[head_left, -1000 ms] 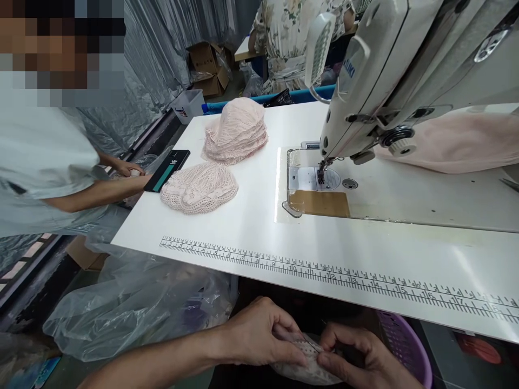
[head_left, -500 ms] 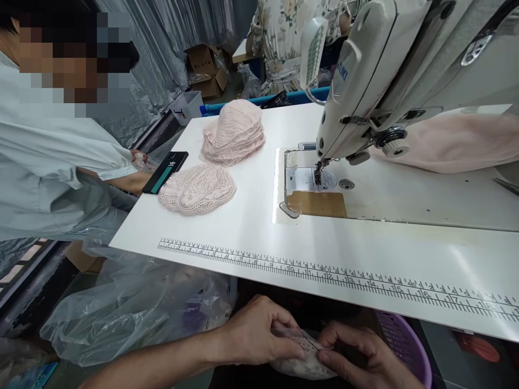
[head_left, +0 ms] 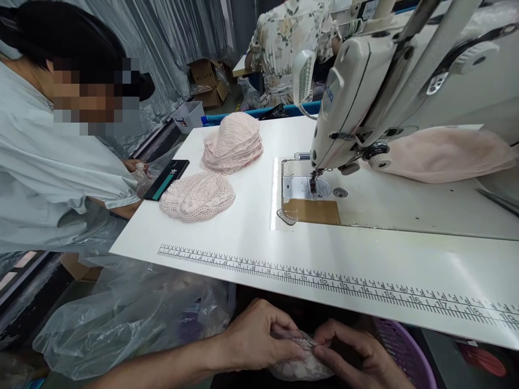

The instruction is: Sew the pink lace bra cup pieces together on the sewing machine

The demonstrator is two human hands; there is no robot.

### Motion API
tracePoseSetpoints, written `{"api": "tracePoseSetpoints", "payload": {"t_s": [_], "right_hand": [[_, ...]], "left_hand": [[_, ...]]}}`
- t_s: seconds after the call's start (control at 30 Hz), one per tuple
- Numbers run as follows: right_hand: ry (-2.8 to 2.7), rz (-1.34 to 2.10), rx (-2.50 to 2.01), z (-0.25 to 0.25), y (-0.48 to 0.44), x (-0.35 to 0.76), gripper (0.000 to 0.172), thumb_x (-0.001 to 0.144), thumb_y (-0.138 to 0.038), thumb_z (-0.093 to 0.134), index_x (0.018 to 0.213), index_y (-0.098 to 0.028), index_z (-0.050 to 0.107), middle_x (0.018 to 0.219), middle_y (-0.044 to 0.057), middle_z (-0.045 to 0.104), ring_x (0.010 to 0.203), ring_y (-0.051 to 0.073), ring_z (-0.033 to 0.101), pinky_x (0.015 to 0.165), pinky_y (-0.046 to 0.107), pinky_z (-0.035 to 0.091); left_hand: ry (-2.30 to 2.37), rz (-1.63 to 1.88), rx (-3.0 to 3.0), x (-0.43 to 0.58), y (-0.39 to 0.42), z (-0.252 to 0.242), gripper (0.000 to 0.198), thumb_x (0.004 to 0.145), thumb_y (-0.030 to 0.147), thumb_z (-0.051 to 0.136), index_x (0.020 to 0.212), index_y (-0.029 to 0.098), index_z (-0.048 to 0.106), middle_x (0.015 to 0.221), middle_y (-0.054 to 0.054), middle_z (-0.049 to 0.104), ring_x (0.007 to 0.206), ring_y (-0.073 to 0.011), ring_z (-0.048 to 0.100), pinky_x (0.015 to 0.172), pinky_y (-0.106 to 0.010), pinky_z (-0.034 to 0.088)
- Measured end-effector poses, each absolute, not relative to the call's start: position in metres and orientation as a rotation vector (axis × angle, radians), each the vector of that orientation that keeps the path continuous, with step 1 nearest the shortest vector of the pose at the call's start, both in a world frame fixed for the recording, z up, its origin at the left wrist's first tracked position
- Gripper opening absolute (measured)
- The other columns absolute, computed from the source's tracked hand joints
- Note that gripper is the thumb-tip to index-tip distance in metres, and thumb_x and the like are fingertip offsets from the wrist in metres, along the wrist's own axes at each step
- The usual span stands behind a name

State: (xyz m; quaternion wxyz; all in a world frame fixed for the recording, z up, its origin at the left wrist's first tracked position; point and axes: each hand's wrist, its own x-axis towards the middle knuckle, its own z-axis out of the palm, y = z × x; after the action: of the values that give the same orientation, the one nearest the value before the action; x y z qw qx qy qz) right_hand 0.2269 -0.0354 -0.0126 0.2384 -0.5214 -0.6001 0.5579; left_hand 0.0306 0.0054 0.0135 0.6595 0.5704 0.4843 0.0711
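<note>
Below the front edge of the sewing table, my left hand pinches the upper left edge of a pale lace bra cup. My right hand grips the same edge from the other side, thumb and forefinger pressed together. The cup hangs between both hands with its rounded side down; part of it is hidden by the fingers. On the white tabletop lie two stacks of pink lace cups, a taller stack behind and a flatter stack in front.
A sewing machine stands on the table, with pink fabric behind its needle. A dark phone-like case lies at the left edge. A co-worker bends close on the left. A purple basket and plastic bags are below.
The view has shifted slightly, so the table and machine sit a little lower. The co-worker's head has moved down and right. My hands keep hold of the lace cup, almost unmoved.
</note>
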Motion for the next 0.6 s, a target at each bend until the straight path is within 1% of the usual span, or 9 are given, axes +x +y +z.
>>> {"api": "tracePoseSetpoints", "payload": {"t_s": [0.1,0.17,0.27,0.33,0.4,0.5,0.6], "right_hand": [[-1.633,1.557,-1.399,-0.015,-0.034,0.227,0.016,0.083,-0.040,0.054,0.077,-0.027,0.061,0.070,-0.004,0.064,0.066,0.013,0.060,0.061,0.018,0.044],[-1.636,1.584,-1.363,-0.015,-0.033,0.226,0.015,0.083,-0.040,0.053,0.081,-0.027,0.061,0.072,-0.003,0.064,0.068,0.014,0.060,0.061,0.019,0.045],[-1.626,1.585,-1.329,-0.016,-0.032,0.223,0.017,0.083,-0.041,0.054,0.079,-0.026,0.060,0.069,-0.003,0.063,0.064,0.013,0.059,0.059,0.019,0.045],[-1.627,1.581,-1.301,-0.017,-0.033,0.222,0.019,0.083,-0.040,0.055,0.073,-0.025,0.060,0.067,-0.004,0.063,0.063,0.013,0.058,0.059,0.019,0.044],[-1.621,1.590,-1.290,-0.020,-0.034,0.221,0.021,0.085,-0.040,0.054,0.073,-0.025,0.061,0.068,-0.004,0.063,0.064,0.012,0.058,0.060,0.019,0.043],[-1.580,1.615,-1.307,-0.023,-0.035,0.221,0.021,0.085,-0.042,0.052,0.076,-0.026,0.062,0.070,-0.003,0.062,0.066,0.013,0.057,0.061,0.020,0.042],[-1.544,1.654,-1.325,-0.023,-0.036,0.223,0.023,0.085,-0.046,0.051,0.076,-0.025,0.058,0.067,-0.004,0.057,0.064,0.012,0.054,0.060,0.020,0.040]], "left_hand": [[1.129,0.155,1.266,0.032,0.005,0.013,0.030,0.065,0.032,0.070,0.089,0.014,0.071,0.058,0.002,0.060,0.051,-0.0083,0.048,0.049,-0.016,0.034],[1.169,0.144,1.290,0.032,0.005,0.014,0.032,0.063,0.031,0.072,0.091,0.015,0.069,0.052,0.004,0.056,0.047,-0.0076,0.044,0.046,-0.016,0.031],[1.188,0.127,1.323,0.034,0.005,0.017,0.035,0.061,0.030,0.072,0.092,0.014,0.066,0.052,0.004,0.056,0.048,-0.0089,0.046,0.047,-0.016,0.032],[1.179,0.118,1.326,0.035,0.005,0.020,0.035,0.061,0.029,0.072,0.092,0.014,0.065,0.053,0.004,0.058,0.050,-0.0098,0.048,0.049,-0.016,0.034],[1.169,0.115,1.328,0.036,0.005,0.022,0.035,0.061,0.030,0.072,0.091,0.014,0.065,0.054,0.003,0.058,0.050,-0.0102,0.049,0.050,-0.017,0.035],[1.165,0.107,1.339,0.037,0.005,0.023,0.034,0.062,0.030,0.071,0.090,0.013,0.066,0.052,0.004,0.057,0.048,-0.0090,0.046,0.047,-0.016,0.033],[1.162,0.097,1.348,0.038,0.005,0.022,0.031,0.063,0.033,0.071,0.086,0.012,0.068,0.053,0.003,0.056,0.048,-0.0081,0.044,0.046,-0.016,0.031]]}}
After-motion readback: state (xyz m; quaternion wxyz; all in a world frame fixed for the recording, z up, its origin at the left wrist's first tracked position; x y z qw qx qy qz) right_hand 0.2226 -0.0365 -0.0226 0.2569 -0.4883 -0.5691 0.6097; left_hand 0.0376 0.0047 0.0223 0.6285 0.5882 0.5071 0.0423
